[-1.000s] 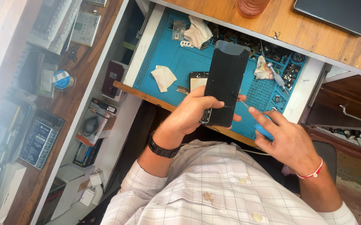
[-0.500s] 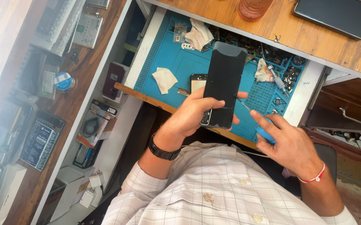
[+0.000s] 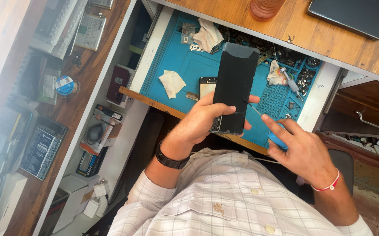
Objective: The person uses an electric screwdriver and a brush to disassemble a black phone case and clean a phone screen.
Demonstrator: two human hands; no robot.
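My left hand (image 3: 200, 120) grips a black smartphone (image 3: 234, 85) by its lower end and holds it up over a blue work mat (image 3: 185, 65) in an open drawer. My right hand (image 3: 301, 150) holds a blue-handled screwdriver (image 3: 277, 139), whose thin metal tip touches the phone's right edge. A second small phone part (image 3: 207, 86) lies on the mat just left of the held phone. A black watch sits on my left wrist and a red thread band on my right wrist.
Crumpled white wipes (image 3: 172, 83) and small metal parts (image 3: 305, 78) lie on the mat. On the wooden desktop above rest another dark phone (image 3: 351, 16) and an orange cup (image 3: 266, 8). Shelves at left hold boxes, a solder spool (image 3: 65, 85) and chargers. A drawer handle (image 3: 373, 124) is at right.
The phone in my left hand has tilted slightly, and my right hand has brought the screwdriver tip up against its right edge.
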